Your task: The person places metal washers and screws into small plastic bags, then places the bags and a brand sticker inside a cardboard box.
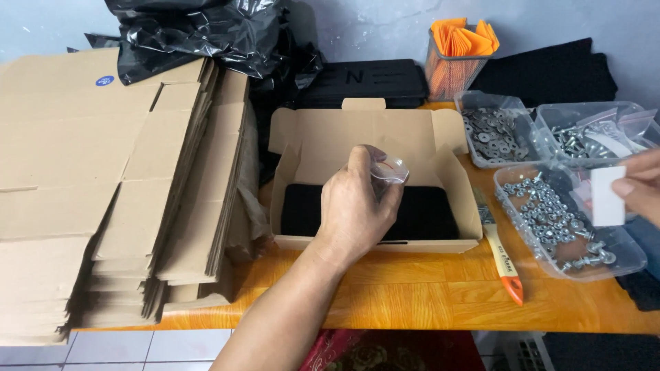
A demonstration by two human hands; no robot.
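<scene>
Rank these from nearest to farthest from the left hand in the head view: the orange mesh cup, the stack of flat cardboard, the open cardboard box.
1. Open cardboard box, directly under the left hand.
2. Orange mesh cup, behind, to the right.
3. Stack of flat cardboard, far left.

A worktop (426, 302) of glossy orange-brown wood stands against a pale blue-grey wall (385, 24). Below the worktop's front edge lie light floor tiles (137, 347) and a patterned red rug (385, 354). Light is soft and even.
</scene>
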